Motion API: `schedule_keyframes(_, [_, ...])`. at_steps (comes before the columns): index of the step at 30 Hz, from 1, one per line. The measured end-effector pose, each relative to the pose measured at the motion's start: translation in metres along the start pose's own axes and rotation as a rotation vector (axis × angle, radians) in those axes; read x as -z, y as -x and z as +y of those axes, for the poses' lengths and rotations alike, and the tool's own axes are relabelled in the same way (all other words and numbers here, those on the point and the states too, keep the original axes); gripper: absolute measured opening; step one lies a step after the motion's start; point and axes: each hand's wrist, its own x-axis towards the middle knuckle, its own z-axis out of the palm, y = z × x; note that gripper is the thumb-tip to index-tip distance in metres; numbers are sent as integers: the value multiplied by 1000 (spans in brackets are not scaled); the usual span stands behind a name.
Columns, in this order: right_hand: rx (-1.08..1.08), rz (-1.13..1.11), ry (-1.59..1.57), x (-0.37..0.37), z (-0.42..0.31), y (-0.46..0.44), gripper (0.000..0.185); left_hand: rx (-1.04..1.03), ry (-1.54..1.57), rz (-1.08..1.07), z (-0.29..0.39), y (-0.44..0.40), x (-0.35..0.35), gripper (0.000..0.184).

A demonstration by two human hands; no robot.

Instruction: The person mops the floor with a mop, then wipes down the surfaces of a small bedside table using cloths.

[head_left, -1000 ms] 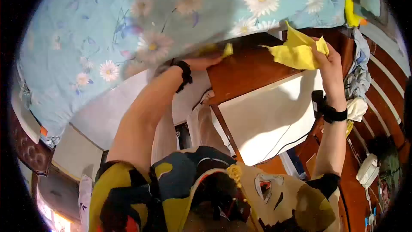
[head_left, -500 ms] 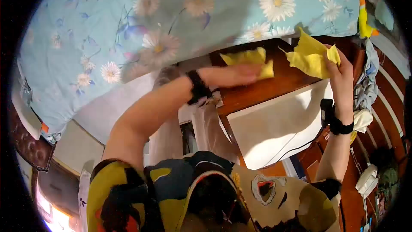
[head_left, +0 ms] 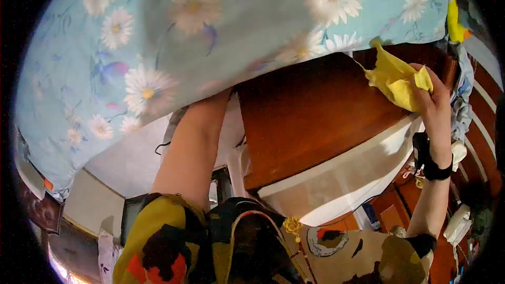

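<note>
My right hand [head_left: 435,102] grips a crumpled yellow cloth [head_left: 393,76] over the right end of a brown wooden top [head_left: 310,110]. Its fingers are closed around the cloth's edge, and a black band circles the wrist. My left forearm [head_left: 192,147] reaches forward beneath the hanging edge of a light blue daisy-print fabric [head_left: 231,37]. That fabric hides the whole left hand, so its fingers and anything in them do not show.
A white panel [head_left: 336,179] lies below the front edge of the wooden top. To the right are brown slats [head_left: 476,126] with bunched fabric [head_left: 463,87] beside them. A white object [head_left: 457,223] with a cord hangs lower right.
My left hand has gone from the wooden top to under the daisy-print fabric. The second yellow piece beside it is out of sight. My right hand still holds its cloth, slightly farther right.
</note>
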Motion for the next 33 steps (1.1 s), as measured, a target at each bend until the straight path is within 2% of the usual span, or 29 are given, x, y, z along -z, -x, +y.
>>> schedule_keyframes(4, [-2,9,-108,-10,3,8,30,-72,-92,-119,21,-28,-12,37])
schedule_keyframes(8, [1,41,-131,-13,2,7,24,-196,-244,-356,63,-21,-47,33])
schedule_keyframes(11, [-8,64,-119,-5,1,-7,25,-383,-348,-567,111,6,-83,31])
schedule_keyframes(13, [-58,30,-143,1,2,-12,26,-599,-256,-578,131,27,-100,31])
schedule_keyframes(14, [-108,-20,-161,5,1,-16,27,-601,-258,-579,129,22,-97,31])
schedule_keyframes(16, [-147,-71,-175,14,4,-26,28,-439,-338,-717,116,9,-91,59])
schedule_keyframes(17, [-180,-114,-189,19,4,-29,28,-379,-355,-619,111,5,-87,56])
schedule_keyframes(19, [-209,-50,-161,19,-6,-31,30,120,430,-394,39,-34,-77,53])
schedule_keyframes(21, [-214,-114,-134,19,-3,-41,30,-208,-1251,-209,118,-19,-49,53])
schedule_keyframes(23, [-194,-97,-108,22,4,-48,30,-225,-727,-104,96,-66,-34,53])
schedule_keyframes(25, [-164,-183,-131,26,4,-51,30,-225,-430,-99,85,-94,-34,53])
schedule_keyframes(29, [-179,-96,-156,28,5,-44,29,-202,-274,-160,76,-127,-42,53])
schedule_keyframes(31, [-174,-129,-178,33,4,-36,27,-200,-239,-186,71,-133,-50,53])
schedule_keyframes(33, [-239,-77,-158,34,6,-27,26,-196,-208,-222,70,-140,-59,53])
